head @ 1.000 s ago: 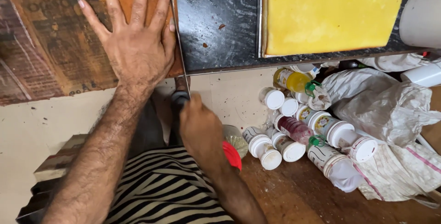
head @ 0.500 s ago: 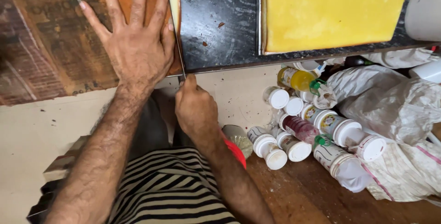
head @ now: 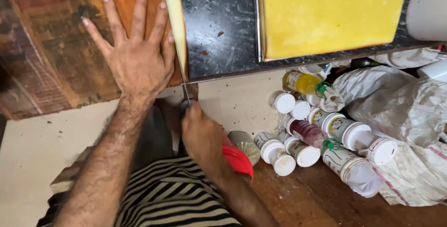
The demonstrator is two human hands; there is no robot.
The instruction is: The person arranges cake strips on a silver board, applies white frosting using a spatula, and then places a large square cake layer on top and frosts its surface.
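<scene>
The left hand [head: 137, 62] lies spread flat on the worn orange-brown wooden board [head: 70, 45]. Just below its right edge, the right hand [head: 201, 134] seems closed around a thin metal blade [head: 185, 90]; white-capped plastic bottles [head: 298, 138] lie right of it.

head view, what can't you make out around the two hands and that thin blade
- Right hand, head view: fingers curl away from the camera, so its grip on the thin blade is hidden.
- Blade handle: covered by that hand.
- Wooden board under the flat left hand: cut off by the top and left edges.
- Red lid: partly behind the right forearm.
</scene>
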